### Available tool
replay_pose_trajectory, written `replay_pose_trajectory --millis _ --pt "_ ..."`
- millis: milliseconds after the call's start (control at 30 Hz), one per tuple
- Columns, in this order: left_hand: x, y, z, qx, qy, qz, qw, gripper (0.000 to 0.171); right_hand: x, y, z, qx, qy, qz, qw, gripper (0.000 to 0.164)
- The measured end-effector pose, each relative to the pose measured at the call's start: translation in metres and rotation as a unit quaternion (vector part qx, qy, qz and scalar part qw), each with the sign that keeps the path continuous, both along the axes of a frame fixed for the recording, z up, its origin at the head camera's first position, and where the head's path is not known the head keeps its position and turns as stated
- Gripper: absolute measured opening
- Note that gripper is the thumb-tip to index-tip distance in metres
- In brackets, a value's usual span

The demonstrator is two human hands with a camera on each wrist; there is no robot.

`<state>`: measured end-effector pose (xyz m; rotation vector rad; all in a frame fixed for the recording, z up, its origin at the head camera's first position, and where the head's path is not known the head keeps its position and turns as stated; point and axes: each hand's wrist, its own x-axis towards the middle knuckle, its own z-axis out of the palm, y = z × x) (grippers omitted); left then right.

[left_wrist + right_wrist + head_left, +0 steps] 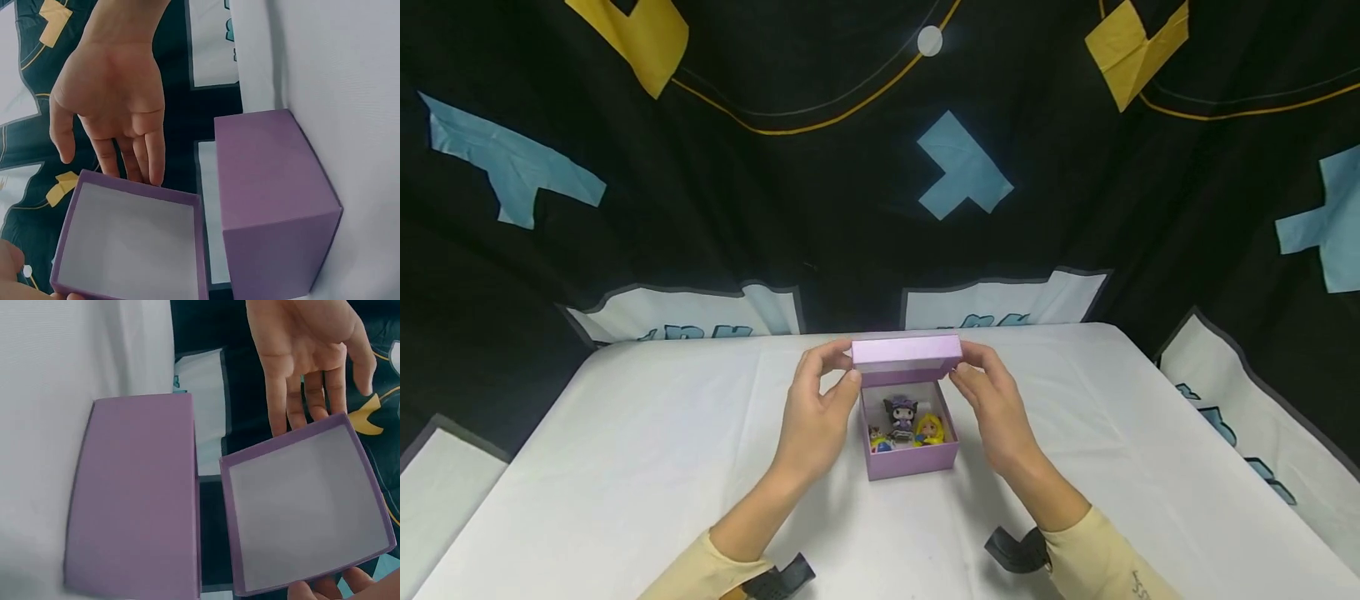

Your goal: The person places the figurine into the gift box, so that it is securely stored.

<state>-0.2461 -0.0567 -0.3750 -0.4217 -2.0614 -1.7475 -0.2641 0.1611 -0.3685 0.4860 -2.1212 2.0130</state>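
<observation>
A small lilac box [913,463] stands without its cover on the white-covered table. Its lilac box lid [907,350] is raised above the box's far side, with the white inside facing me. My left hand [815,421] grips the lid by its left side. On the opposite side my right hand [1000,408] holds it with the fingertips. Inside the box sit a dark figurine [901,416] in purple, a yellow-haired figurine [929,430] and a smaller yellow-and-blue figurine [878,440], partly hidden by the box wall. Both wrist views show the lid's bare inside.
White cloth covers the table [647,450]. Behind it hangs a black curtain [820,200] with blue, yellow and white shapes. Black straps stick out at both wrists, such as the right strap [1018,550], next to beige sleeves.
</observation>
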Motion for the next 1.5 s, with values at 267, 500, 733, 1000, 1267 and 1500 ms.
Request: replay_pose_trajectory --millis 267,500,733,1000,1267,1500 --pt "0.006 -0.003 -0.020 0.038 -0.012 -0.019 0.9990 0.022 -0.001 0.006 -0.010 0.049 -0.030 -0.018 0.998 0.034" --pt "0.010 -0.005 -0.038 -0.032 -0.006 -0.032 0.9990 0.025 0.000 0.019 -0.025 0.099 -0.036 -0.020 0.994 0.033" --pt "0.011 -0.006 -0.047 -0.140 -0.012 -0.007 0.9901 0.028 0.004 0.022 -0.039 0.128 -0.029 -0.018 0.991 0.027" --pt "0.010 -0.008 -0.052 -0.165 -0.024 -0.005 0.9861 0.028 0.004 0.020 -0.044 0.142 -0.039 -0.016 0.989 0.027" --pt "0.006 -0.007 -0.056 -0.167 -0.035 -0.029 0.9850 0.027 0.003 0.023 -0.050 0.200 -0.083 -0.030 0.976 0.027" --pt "0.000 -0.012 -0.055 -0.191 -0.041 -0.045 0.9797 0.025 0.004 0.026 -0.049 0.223 -0.081 -0.033 0.971 0.026"
